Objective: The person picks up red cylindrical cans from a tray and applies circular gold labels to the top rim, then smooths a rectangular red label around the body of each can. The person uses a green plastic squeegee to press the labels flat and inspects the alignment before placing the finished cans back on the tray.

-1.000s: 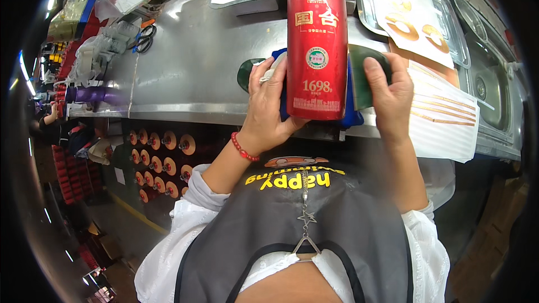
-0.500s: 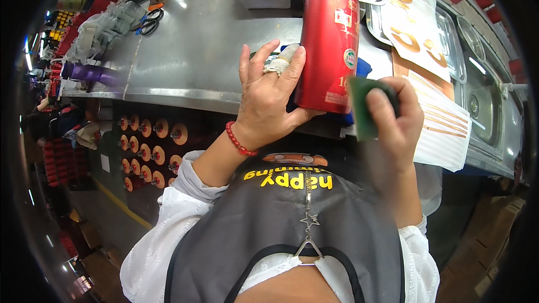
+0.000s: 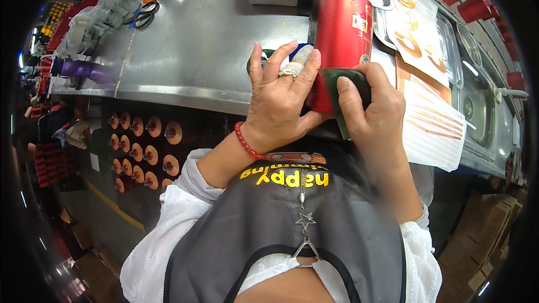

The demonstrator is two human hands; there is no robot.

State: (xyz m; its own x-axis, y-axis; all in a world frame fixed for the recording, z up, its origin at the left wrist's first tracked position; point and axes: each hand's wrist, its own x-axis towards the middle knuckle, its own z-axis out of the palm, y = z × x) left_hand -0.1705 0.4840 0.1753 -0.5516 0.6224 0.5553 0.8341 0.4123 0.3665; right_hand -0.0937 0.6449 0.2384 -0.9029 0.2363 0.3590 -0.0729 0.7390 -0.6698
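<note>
Stainless steel worktop (image 3: 196,45) runs across the view. Black-handled scissors (image 3: 147,15) lie at its far left, beside clear plastic bags (image 3: 95,19). Purple cylinder (image 3: 84,70) near the left edge. Metal tray (image 3: 418,33) with printed sheets holding gold rings on the right, white striped sheets (image 3: 432,129) below it. Sink (image 3: 477,106) further right. Round orange-cream spools (image 3: 149,140) under the worktop.

Glossy red cylindrical canister (image 3: 342,33) with a smooth sheen, matt dark-green pad (image 3: 343,87) against it, brushed stainless-steel tabletop (image 3: 202,39) with dull reflections, thin white printed paper sheets (image 3: 429,118), and grey matt cloth apron (image 3: 292,230).
</note>
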